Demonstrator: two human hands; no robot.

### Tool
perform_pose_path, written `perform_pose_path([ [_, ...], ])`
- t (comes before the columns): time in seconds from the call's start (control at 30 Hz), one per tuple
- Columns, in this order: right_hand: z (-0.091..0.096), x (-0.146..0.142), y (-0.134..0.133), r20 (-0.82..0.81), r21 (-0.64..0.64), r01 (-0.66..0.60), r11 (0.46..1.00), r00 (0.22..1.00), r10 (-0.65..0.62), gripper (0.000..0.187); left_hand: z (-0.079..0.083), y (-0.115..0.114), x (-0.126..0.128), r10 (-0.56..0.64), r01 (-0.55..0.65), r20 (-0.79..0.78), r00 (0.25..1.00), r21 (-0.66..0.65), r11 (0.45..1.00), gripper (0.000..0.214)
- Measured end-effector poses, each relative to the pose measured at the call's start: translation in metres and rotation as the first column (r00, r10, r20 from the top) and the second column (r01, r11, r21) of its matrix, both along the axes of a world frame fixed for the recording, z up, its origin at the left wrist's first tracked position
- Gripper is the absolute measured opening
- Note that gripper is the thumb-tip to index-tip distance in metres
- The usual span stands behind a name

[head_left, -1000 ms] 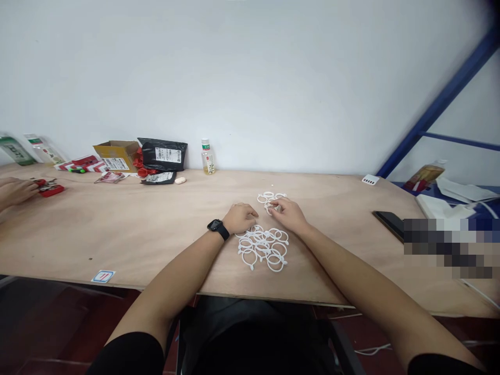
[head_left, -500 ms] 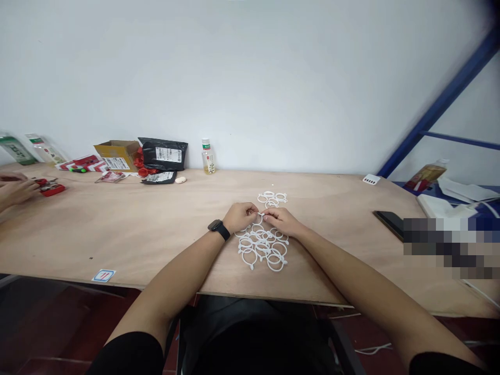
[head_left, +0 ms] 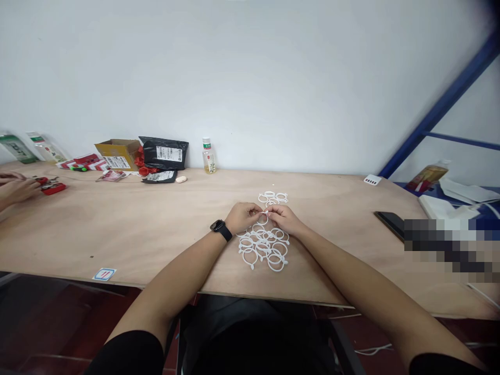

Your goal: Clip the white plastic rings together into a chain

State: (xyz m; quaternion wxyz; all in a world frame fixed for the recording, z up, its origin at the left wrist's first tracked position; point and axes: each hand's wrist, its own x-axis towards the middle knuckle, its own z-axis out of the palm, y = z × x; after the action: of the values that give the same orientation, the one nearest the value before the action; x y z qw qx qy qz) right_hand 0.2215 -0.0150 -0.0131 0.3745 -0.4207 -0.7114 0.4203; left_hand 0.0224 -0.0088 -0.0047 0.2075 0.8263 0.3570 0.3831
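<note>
A thin white plastic ring (head_left: 262, 224) with a small tab at its top hangs between my fingertips. My left hand (head_left: 242, 217) pinches it from the left, wearing a black watch at the wrist. From the right, my right hand (head_left: 286, 220) is closed on the same ring by the tab, thumb and forefinger together. Just below my hands lies a loose pile of similar white rings (head_left: 250, 256), overlapping one another. A smaller cluster of white rings (head_left: 282, 197) rests on the table beyond my fingers.
Along the wall stand a bottle (head_left: 209, 156), a black parcel bag (head_left: 164, 152) and an open cardboard box (head_left: 117, 154). Another person's hand (head_left: 19, 190) is at far left beside a red item (head_left: 53, 188). A phone (head_left: 388, 225) lies right, a white power strip (head_left: 372, 180) behind.
Both hands, still pinching the ring, have shifted slightly to the right and its tab now sits closer to my right fingers. The piles look the same.
</note>
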Motion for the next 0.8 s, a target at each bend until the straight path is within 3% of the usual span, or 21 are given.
perform_pose_path([
  [0.3, -0.0019, -0.0002, 0.0010, 0.017, 0.009, -0.015, 1.000, 1.000, 0.015, 0.019, -0.0023, 0.0002, 0.0002, -0.007, 0.008, -0.023, 1.000, 0.029, 1.000, 0.015],
  [0.8, -0.0070, 0.0002, 0.0065, 0.033, 0.062, 0.099, 0.993, 0.994, -0.101, 0.016, 0.0050, -0.0075, 0.0047, -0.069, 0.067, -0.058, 0.996, -0.026, 0.997, 0.027],
])
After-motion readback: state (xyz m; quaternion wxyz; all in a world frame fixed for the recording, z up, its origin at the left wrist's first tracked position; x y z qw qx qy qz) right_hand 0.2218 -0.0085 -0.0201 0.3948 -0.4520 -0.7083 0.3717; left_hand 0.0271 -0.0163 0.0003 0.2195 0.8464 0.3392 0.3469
